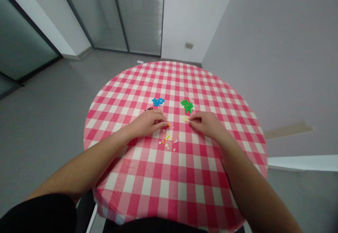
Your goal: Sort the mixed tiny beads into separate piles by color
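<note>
At one cream pile [185, 119], right hand's [207, 123] grip pinches together; left hand's [148, 122] likewise, at one yellow piece [169, 124].

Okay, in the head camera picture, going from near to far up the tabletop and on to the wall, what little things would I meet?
Scattered yellow and white pieces → cream pieces → green pieces → beige wall plate.

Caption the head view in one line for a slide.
Left hand near small yellow pieces, right hand at a small cream pile, over a red-and-white checked tablecloth.
</note>
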A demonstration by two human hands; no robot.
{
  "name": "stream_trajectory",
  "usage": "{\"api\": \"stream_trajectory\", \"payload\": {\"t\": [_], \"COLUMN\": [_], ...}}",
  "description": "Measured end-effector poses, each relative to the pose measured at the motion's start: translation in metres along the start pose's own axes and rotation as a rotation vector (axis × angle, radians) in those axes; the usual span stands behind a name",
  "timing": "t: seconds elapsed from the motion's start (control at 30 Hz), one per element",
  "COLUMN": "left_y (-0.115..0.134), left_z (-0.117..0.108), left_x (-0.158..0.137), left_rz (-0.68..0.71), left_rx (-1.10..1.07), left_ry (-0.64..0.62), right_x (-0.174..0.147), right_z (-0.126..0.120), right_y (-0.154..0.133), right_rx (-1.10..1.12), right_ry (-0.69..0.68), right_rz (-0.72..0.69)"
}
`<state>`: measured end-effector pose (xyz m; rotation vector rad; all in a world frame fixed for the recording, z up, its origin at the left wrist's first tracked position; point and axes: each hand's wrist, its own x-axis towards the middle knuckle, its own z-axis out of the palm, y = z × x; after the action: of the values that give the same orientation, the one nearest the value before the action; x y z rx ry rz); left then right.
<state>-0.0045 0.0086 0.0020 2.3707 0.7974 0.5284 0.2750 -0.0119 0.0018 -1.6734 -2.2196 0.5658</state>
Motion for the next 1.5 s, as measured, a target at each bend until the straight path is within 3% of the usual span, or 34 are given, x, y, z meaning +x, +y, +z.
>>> {"api": "stream_trajectory", "payload": {"t": [0.23, 0.6, 0.8, 1.1, 1.3, 1.5], "left_y": [0.000, 0.000, 0.002, 0.013, 0.012, 0.014], "left_z": [0.000, -0.001, -0.001, 0.000, 0.001, 0.000], "left_x": [0.000, 0.000, -0.001, 0.000, -0.001, -0.001], "left_rz": [0.011, 0.022, 0.045, 0.105, 0.088, 0.074], "left_rx": [0.010, 0.002, -0.017, -0.089, -0.099, -0.082], "left_ry": [-0.031, -0.050, -0.154, -0.317, -0.328, -0.338], "right_x": [0.003, 0.005, 0.004, -0.014, -0.015, -0.014], "right_z": [0.001, 0.008, 0.006, 0.020, 0.030, 0.033], "right_y": [0.015, 0.006, 0.000, -0.048, -0.056, -0.056], "right_rx": [-0.078, -0.036, -0.047, 0.062, 0.057, 0.040], "right_ry": [-0.085, 0.019, 0.009, -0.277, -0.340, -0.308], "right_rz": [0.072, 0.054, 0.055, -0.366, -0.384, -0.405]}}
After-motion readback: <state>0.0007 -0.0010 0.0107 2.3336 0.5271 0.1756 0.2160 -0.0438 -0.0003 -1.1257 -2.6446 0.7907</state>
